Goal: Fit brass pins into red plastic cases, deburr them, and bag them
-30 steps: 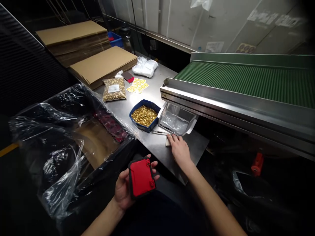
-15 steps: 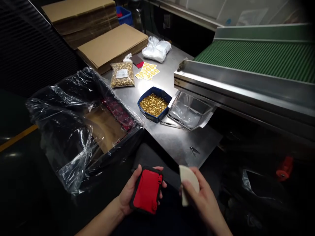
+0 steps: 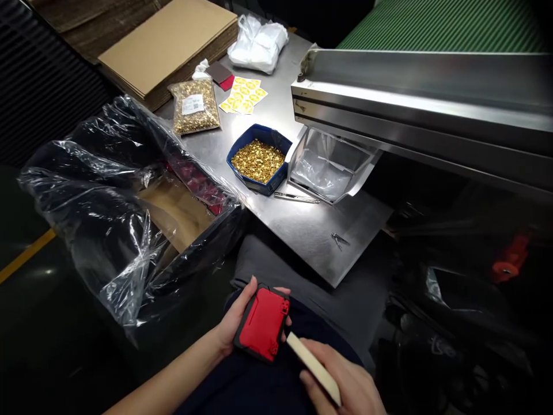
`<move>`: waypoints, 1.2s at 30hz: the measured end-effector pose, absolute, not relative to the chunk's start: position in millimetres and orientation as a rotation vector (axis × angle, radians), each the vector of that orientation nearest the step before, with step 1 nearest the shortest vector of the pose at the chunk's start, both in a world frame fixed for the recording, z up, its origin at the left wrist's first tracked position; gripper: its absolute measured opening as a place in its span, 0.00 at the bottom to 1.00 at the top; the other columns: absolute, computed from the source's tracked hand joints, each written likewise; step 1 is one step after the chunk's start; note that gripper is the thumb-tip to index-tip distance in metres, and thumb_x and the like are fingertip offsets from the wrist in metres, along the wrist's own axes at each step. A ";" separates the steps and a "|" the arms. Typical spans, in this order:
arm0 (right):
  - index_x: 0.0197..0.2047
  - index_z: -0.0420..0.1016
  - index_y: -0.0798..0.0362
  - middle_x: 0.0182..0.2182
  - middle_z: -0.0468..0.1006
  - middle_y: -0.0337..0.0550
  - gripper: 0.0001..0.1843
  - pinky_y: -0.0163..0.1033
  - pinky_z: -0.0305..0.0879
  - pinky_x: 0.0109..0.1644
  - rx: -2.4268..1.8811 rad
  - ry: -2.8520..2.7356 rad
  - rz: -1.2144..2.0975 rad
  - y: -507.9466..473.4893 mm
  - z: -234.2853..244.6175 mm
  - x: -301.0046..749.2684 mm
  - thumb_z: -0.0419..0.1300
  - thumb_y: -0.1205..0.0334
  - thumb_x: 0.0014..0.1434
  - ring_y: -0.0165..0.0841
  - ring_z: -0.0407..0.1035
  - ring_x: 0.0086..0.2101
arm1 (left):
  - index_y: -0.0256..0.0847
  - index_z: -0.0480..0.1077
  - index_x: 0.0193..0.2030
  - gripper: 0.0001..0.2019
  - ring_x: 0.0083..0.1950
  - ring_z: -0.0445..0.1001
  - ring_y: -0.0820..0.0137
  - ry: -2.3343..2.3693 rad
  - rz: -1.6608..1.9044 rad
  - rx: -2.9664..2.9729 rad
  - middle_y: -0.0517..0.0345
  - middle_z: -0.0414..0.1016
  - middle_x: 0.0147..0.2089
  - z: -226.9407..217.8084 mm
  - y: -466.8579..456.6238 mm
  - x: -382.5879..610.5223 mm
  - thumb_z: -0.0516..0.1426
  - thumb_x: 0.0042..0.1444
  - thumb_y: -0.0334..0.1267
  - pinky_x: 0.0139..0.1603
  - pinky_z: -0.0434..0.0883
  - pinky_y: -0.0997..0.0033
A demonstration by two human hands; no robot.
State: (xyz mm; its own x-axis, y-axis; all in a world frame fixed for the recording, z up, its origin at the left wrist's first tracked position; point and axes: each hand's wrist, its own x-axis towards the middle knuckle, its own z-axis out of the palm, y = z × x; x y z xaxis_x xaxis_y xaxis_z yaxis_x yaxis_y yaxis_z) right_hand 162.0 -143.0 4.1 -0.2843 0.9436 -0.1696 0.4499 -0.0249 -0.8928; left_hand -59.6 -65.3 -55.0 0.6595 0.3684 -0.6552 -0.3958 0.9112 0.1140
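Note:
My left hand point(image 3: 235, 317) is wrapped round a red and black case point(image 3: 262, 321), a flat rectangular piece with its red face turned up. Small raised black details sit at two of its corners. In my right hand point(image 3: 339, 372) is a cream-coloured pad point(image 3: 314, 367), seen nearly edge-on and pinched between thumb and fingers. The pad's upper end is close to the lower right side of the case, and whether they touch I cannot tell. Both hands are over my lap.
A plastic-lined box point(image 3: 181, 213) stands at left. On the metal table point(image 3: 298, 230) are a blue tray point(image 3: 245, 178) of small gold parts, a clear bin point(image 3: 324, 167), tweezers point(image 3: 296, 197), a small metal tool point(image 3: 339, 239), a bag of gold parts point(image 3: 196, 112) and stickers point(image 3: 244, 95). A conveyor point(image 3: 410, 86) overhangs the right.
My right hand has moved left and down toward the case, turning the pad from its face to its edge. The camera view has tipped down, and the case stays in my left hand.

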 end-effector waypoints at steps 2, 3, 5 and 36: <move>0.55 0.66 0.46 0.38 0.81 0.38 0.14 0.30 0.72 0.39 -1.450 -1.811 1.328 -136.1 4.0 162.9 0.58 0.63 0.67 0.30 0.78 0.35 | 0.28 0.63 0.65 0.41 0.38 0.81 0.57 0.740 0.450 -0.035 0.32 0.80 0.42 -52.4 -64.4 -59.2 0.40 0.65 0.65 0.38 0.75 0.64; 0.54 0.66 0.47 0.37 0.80 0.38 0.12 0.31 0.72 0.38 -1.421 -1.846 1.353 -132.7 3.7 162.9 0.56 0.64 0.67 0.30 0.77 0.33 | 0.27 0.63 0.65 0.40 0.39 0.81 0.58 0.745 0.457 -0.031 0.32 0.80 0.42 -50.9 -63.9 -58.9 0.41 0.66 0.64 0.39 0.75 0.65; 0.53 0.65 0.48 0.36 0.78 0.39 0.12 0.32 0.71 0.36 -1.376 -1.919 1.355 -126.6 3.0 162.3 0.55 0.65 0.67 0.30 0.75 0.32 | 0.27 0.63 0.65 0.40 0.39 0.81 0.58 0.756 0.463 -0.031 0.34 0.80 0.42 -48.1 -63.2 -58.3 0.42 0.66 0.64 0.40 0.76 0.65; 0.38 0.63 0.48 0.25 0.71 0.33 0.07 0.40 0.49 0.28 -1.413 -2.464 0.955 -117.6 -2.9 141.5 0.49 0.62 0.70 0.31 0.66 0.22 | 0.29 0.74 0.56 0.33 0.38 0.79 0.61 0.874 0.425 -0.084 0.41 0.80 0.40 -52.2 -73.8 -59.5 0.55 0.62 0.61 0.41 0.74 0.68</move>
